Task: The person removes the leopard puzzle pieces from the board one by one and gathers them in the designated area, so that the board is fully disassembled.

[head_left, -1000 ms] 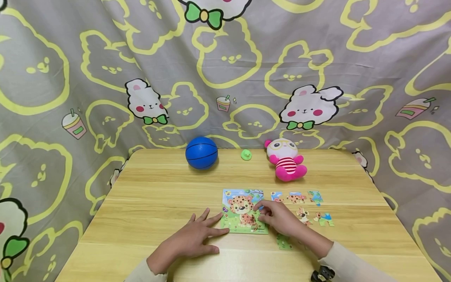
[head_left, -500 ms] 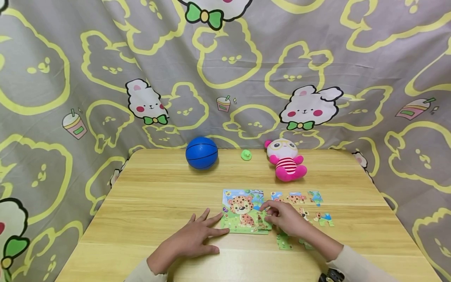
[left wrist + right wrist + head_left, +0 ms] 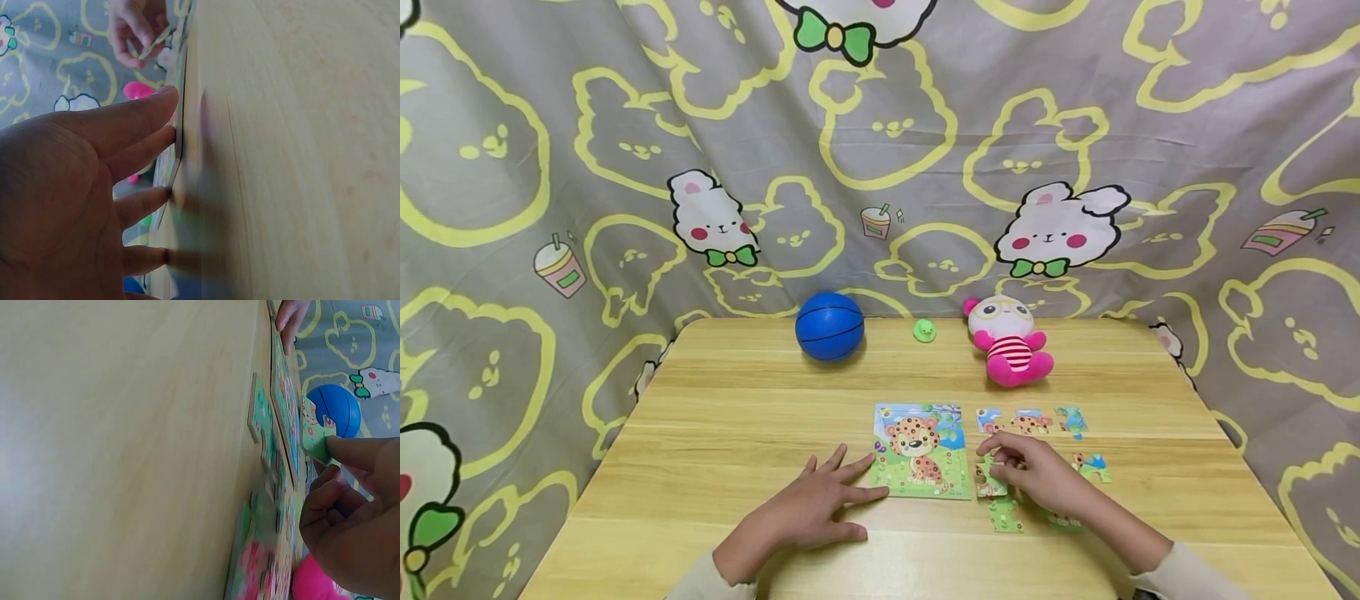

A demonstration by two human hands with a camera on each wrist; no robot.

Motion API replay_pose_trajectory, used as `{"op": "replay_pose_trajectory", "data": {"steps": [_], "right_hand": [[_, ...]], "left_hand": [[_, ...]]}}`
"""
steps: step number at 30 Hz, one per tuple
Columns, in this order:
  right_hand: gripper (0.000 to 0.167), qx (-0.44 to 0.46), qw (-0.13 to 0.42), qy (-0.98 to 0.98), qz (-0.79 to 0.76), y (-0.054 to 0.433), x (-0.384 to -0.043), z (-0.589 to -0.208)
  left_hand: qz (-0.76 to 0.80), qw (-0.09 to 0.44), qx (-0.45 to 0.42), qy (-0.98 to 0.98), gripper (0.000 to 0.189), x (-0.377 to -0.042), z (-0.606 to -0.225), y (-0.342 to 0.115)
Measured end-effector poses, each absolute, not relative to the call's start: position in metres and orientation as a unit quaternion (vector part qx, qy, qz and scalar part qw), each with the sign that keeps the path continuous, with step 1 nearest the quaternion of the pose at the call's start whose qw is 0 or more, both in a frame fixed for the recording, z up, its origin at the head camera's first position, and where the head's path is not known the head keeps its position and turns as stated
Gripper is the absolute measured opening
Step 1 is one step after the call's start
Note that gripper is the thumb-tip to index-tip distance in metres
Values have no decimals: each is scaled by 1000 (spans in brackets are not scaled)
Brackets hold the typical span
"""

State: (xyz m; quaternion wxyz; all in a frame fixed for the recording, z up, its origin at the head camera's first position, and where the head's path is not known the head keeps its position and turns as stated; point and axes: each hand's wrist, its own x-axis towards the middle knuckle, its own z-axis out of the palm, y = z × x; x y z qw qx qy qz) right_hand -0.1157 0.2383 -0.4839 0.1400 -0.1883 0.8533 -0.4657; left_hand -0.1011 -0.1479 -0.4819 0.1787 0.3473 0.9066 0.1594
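Observation:
A square puzzle board (image 3: pixel 895 483) with a spotted leopard cub picture lies on the table. My left hand (image 3: pixel 816 508) rests at its left edge, fingers spread and straight; in the left wrist view the fingertips (image 3: pixel 167 94) touch the board's edge. To the right of the board, my right hand (image 3: pixel 1037 473) pinches a green puzzle piece (image 3: pixel 991 482) between thumb and fingers. In the right wrist view this puzzle piece (image 3: pixel 317 434) stands tilted, raised off the table, with part of the spotted figure on it.
Several loose puzzle pieces (image 3: pixel 1032 421) lie right of the board, some partly hidden under my right hand. A blue ball (image 3: pixel 830 327), a small green duck (image 3: pixel 924 331) and a pink panda plush (image 3: pixel 1011 350) stand along the table's back, before a patterned curtain (image 3: pixel 925 150).
My right hand has lifted the puzzle piece off the board's lower right and carried it to the right, baring the printed picture there. The left hand has stayed put.

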Motion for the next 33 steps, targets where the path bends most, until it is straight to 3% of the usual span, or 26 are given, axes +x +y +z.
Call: {"op": "replay_pose_trajectory", "data": {"steps": [33], "right_hand": [[29,-153,143,841,-498,357,-72,-498]], "left_hand": [[173,180,347,904,59,-99,-479,-148]]}}
